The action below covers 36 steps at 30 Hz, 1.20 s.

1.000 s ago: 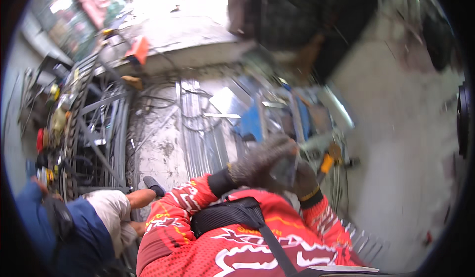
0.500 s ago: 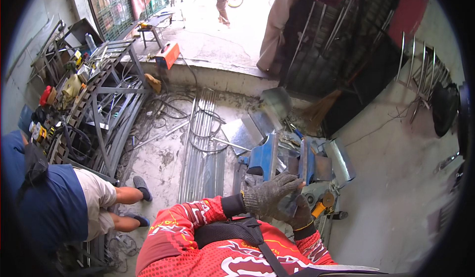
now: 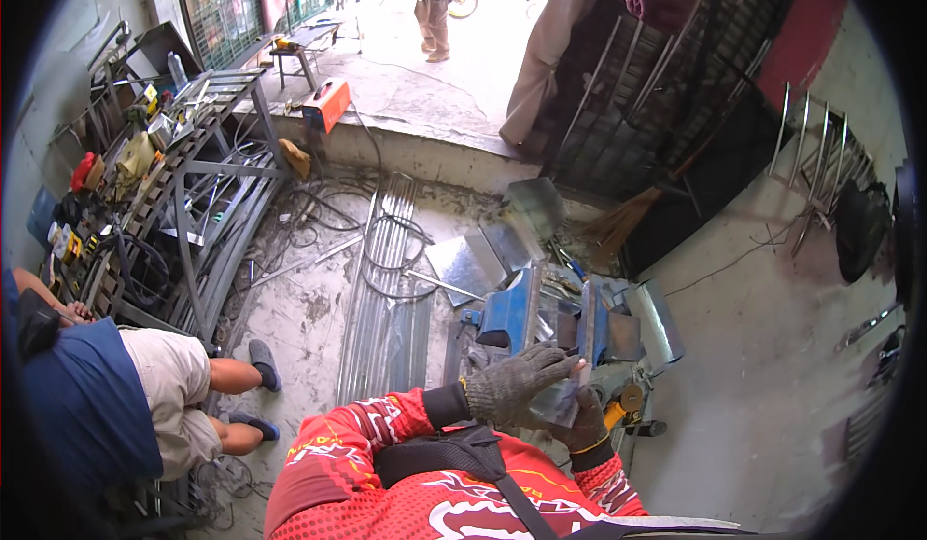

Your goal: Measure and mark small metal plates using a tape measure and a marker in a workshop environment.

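In front of my chest, my left hand (image 3: pixel 521 382) wears a grey knitted glove and lies over a small shiny piece of sheet metal (image 3: pixel 557 404), its fingers stretched out and a bare fingertip showing. My right hand (image 3: pixel 586 426), in a dark glove, grips the right side of that piece; some of its fingers are hidden. Just beyond both hands stands a blue bench vise (image 3: pixel 509 312), its jaws apart with metal bits between them. A yellow angle grinder (image 3: pixel 624 406) lies to the right of my right hand.
Bent metal sheets (image 3: pixel 465 268) lie around the vise. Long metal strips (image 3: pixel 386 318) and coiled cable cover the floor to the left. A co-worker in a blue shirt (image 3: pixel 82 395) stands at the cluttered rack (image 3: pixel 232 167). An orange machine (image 3: pixel 326 107) sits on the far step.
The sheet-metal piece shows more between my hands, which have shifted only slightly. The co-worker's hand now shows at the rack. In the doorway, the far person shows higher up and stands in a different pose.
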### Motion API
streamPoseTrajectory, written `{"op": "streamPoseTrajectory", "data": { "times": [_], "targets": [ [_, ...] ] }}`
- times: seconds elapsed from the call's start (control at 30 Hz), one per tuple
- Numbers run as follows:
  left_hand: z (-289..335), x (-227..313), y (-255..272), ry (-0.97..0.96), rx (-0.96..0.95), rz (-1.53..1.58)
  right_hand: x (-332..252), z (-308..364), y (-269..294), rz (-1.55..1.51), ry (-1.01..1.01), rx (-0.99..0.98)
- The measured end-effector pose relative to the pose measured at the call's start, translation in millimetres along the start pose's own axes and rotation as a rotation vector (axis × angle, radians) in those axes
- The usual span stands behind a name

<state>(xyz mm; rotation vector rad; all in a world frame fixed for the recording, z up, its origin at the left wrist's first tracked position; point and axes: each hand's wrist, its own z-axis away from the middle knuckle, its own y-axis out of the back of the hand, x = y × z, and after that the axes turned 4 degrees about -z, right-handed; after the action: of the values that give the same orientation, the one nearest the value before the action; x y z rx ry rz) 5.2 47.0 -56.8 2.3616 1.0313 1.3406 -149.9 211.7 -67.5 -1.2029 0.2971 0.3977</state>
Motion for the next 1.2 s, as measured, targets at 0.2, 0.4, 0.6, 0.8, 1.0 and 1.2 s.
{"op": "streamPoseTrajectory", "data": {
  "times": [0.2,0.4,0.6,0.8,1.0,1.2],
  "targets": [
    [-1,3,0,-0.008,0.003,-0.046,1,1,0,-0.217,0.001,-0.130],
    [-7,-4,-11,-0.093,0.068,-0.036,1,12,-14,0.212,0.118,-0.007],
    [-17,-12,-36,-0.105,0.000,0.052,4,29,7,0.281,0.244,0.142],
    [-26,-9,-72,-0.067,-0.205,0.078,20,48,37,-0.079,0.276,0.105],
    [-50,-3,-122,-0.063,-0.370,0.069,6,94,83,-0.325,0.375,0.060],
    [-73,27,-216,0.152,-0.449,0.114,-24,168,178,-0.383,0.300,0.045]
  ]
}}
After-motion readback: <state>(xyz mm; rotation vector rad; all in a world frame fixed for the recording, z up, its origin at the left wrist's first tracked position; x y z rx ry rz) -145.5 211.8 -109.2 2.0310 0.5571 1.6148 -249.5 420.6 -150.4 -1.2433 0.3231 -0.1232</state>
